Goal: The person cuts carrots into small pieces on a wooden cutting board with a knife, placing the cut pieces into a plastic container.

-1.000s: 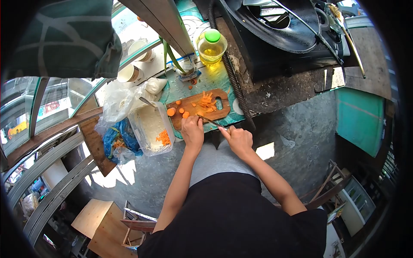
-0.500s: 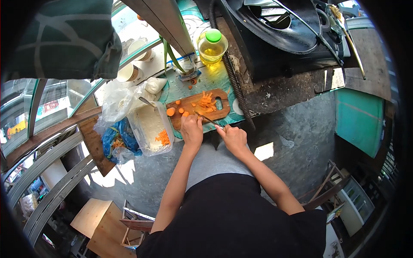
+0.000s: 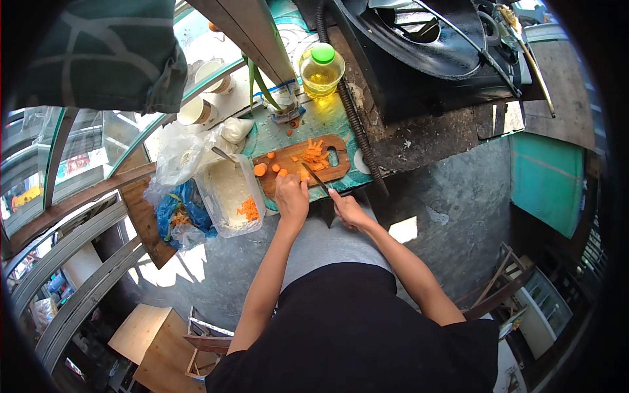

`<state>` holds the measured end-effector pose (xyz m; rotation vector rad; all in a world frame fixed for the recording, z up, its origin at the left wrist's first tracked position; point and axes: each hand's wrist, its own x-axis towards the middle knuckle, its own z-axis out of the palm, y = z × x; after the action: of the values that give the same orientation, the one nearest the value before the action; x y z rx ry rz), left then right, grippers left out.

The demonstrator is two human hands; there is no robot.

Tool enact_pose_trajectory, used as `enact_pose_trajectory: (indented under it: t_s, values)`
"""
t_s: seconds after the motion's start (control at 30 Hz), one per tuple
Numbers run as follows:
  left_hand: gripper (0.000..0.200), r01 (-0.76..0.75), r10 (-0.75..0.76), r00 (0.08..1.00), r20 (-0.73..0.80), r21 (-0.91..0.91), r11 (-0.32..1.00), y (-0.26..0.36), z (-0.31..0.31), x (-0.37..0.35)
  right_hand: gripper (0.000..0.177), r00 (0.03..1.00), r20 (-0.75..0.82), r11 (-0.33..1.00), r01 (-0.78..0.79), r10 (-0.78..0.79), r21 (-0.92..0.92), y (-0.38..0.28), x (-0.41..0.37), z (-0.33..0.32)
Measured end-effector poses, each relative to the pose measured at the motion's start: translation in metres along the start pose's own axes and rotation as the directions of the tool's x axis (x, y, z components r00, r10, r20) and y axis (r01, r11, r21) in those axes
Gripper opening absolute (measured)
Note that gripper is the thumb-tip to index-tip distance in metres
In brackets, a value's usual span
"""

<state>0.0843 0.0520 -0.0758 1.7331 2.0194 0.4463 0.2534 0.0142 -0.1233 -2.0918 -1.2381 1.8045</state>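
A wooden cutting board (image 3: 282, 156) lies on the teal-covered counter. My left hand (image 3: 292, 195) is at its near edge, fingers curled down on a carrot piece (image 3: 304, 175) that is mostly hidden. A knife (image 3: 316, 178) is gripped by the handle in my right hand (image 3: 349, 211), its blade slanting up and left beside the left fingertips. Cut carrot strips (image 3: 313, 156) are heaped near the board's handle slot. Short carrot chunks (image 3: 261, 169) rest along its left end.
Left of the board stands a clear plastic tub (image 3: 226, 213) holding pale batter-like food, diced carrot and a spoon. Beside it are a blue plastic bag (image 3: 180, 219) and paper cups (image 3: 196, 111). A green-capped oil jar (image 3: 322, 73), a hose (image 3: 354, 114) and a black stove (image 3: 426, 85) stand beyond.
My right hand has shifted slightly down and right and turned, so the knife blade now points more steeply away from me. The left hand stays nearly in place.
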Motion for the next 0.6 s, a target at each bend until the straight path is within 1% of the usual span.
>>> enact_pose_trajectory:
  t_s: [0.03, 0.07, 0.1, 0.13, 0.17, 0.2, 0.23, 0.3, 0.33, 0.37, 0.4, 0.43, 0.47, 0.53, 0.6]
  values:
    - [0.020, -0.007, 0.007, 1.000, -0.001, -0.001, 1.000, -0.001, 0.001, -0.002, 0.076, 0.945, 0.273, 0.960, -0.231, 0.182, 0.157, 0.001, 0.004, -0.012]
    - [0.021, -0.019, 0.019, 1.000, -0.007, -0.009, 1.000, -0.001, 0.000, -0.003, 0.076, 0.787, 0.547, 0.849, -0.473, 0.286, 0.237, -0.005, 0.003, -0.021]
    - [0.022, -0.030, 0.029, 0.999, -0.017, -0.018, 0.999, -0.001, -0.001, -0.002, 0.076, 0.792, 0.543, 0.852, -0.466, 0.280, 0.239, -0.012, 0.000, -0.024]
    - [0.022, -0.031, 0.031, 0.999, -0.023, -0.017, 0.999, -0.001, 0.000, -0.002, 0.075, 0.882, 0.390, 0.920, -0.350, 0.262, 0.174, -0.018, -0.005, -0.025]
    - [0.024, -0.043, 0.043, 0.999, -0.023, -0.008, 0.999, -0.002, 0.000, -0.003, 0.075, 0.947, 0.233, 0.966, -0.244, 0.219, 0.086, -0.020, -0.010, -0.023]
    - [0.026, -0.056, 0.056, 0.998, -0.023, 0.001, 0.998, -0.002, 0.000, -0.005, 0.073, 0.999, -0.034, 0.994, 0.022, -0.026, -0.110, -0.021, -0.016, -0.019]
    - [0.026, -0.059, 0.059, 0.998, -0.022, 0.001, 0.998, -0.002, 0.000, -0.006, 0.073, 0.999, -0.036, 0.994, 0.022, -0.026, -0.109, -0.022, -0.020, -0.018]
    - [0.026, -0.048, 0.048, 0.998, -0.027, 0.007, 0.999, -0.002, 0.000, -0.007, 0.066, 0.975, -0.160, 0.925, 0.088, -0.157, -0.370, -0.043, -0.036, -0.026]
    - [0.026, -0.050, 0.050, 0.998, -0.026, 0.008, 0.999, -0.002, 0.000, -0.008, 0.061, 0.971, -0.151, 0.895, 0.103, -0.185, -0.435, -0.050, -0.041, -0.029]
    - [0.024, -0.019, 0.019, 1.000, -0.004, 0.003, 1.000, -0.003, 0.000, -0.008, 0.061, 0.971, -0.152, 0.895, 0.103, -0.185, -0.433, -0.051, -0.043, -0.029]
    - [0.022, 0.011, -0.011, 1.000, 0.020, -0.002, 1.000, -0.003, 0.000, -0.008, 0.060, 0.949, -0.174, 0.861, 0.150, -0.264, -0.487, -0.051, -0.045, -0.029]
    - [0.022, 0.010, -0.010, 1.000, 0.022, -0.003, 1.000, -0.003, 0.001, -0.008, 0.059, 0.920, -0.191, 0.819, 0.191, -0.341, -0.541, -0.051, -0.046, -0.030]
    - [0.020, -0.009, 0.009, 1.000, 0.004, -0.007, 1.000, -0.003, 0.002, -0.008, 0.059, 0.921, -0.192, 0.819, 0.190, -0.340, -0.541, -0.051, -0.047, -0.031]
    - [0.019, -0.028, 0.028, 1.000, -0.011, -0.011, 1.000, -0.004, 0.004, -0.007, 0.056, 0.887, -0.207, 0.750, 0.202, -0.412, -0.630, -0.053, -0.047, -0.033]
    - [0.017, -0.052, 0.052, 0.998, -0.041, -0.001, 0.999, -0.004, 0.005, -0.006, 0.056, 0.890, -0.189, 0.729, 0.201, -0.414, -0.654, -0.059, -0.047, -0.035]
